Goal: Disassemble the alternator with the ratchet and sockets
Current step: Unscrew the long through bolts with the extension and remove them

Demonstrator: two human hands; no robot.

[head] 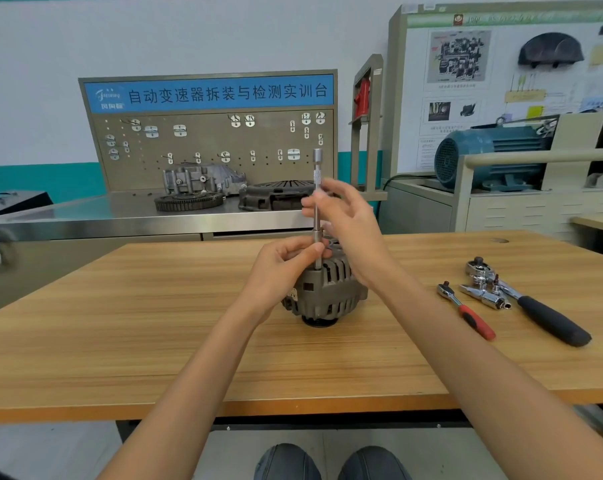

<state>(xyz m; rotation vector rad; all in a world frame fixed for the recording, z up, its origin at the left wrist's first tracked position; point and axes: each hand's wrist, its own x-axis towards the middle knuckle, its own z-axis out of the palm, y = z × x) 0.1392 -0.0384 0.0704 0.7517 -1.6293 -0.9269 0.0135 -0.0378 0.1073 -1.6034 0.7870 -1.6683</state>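
Both hands (282, 261) (345, 220) keep a pinching grip on the upright extension bar (316, 202), hiding its tip at the alternator (327, 292).

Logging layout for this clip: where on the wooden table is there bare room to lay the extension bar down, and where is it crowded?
Bare wood lies left of the alternator to the wooden table's left edge, and along the near edge between the forearms. It is crowded at the right: the red-handled ratchet, the black-handled ratchet and loose chrome pieces lie together.
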